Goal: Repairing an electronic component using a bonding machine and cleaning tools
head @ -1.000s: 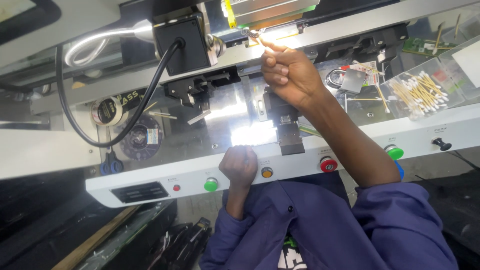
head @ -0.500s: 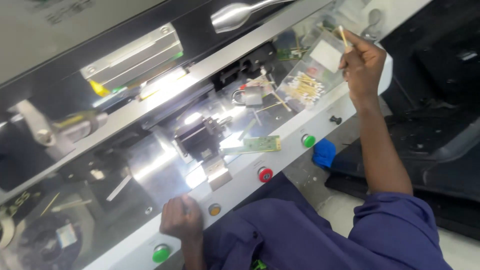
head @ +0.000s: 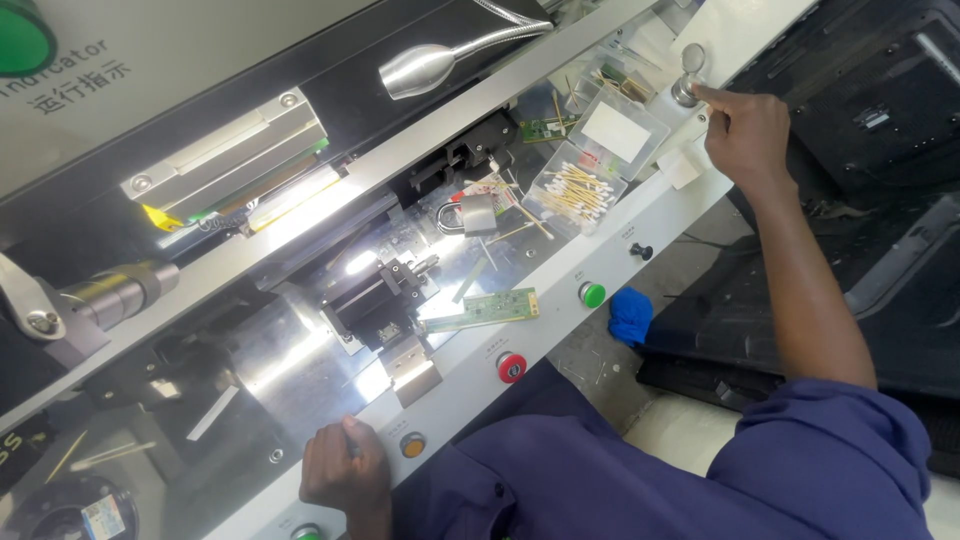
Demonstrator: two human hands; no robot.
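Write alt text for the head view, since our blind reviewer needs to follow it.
A person's right hand reaches out to a small metal container at the far end of a white machine bench, fingertips touching it. The left hand rests on the bench's front edge beside an orange button; a green circuit strip lies mid-bench.

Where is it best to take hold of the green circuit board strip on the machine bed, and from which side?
Probably pinch the green circuit board strip by its long edges near the right end, from above. It lies flat, and that end is clear of the black clamp block.
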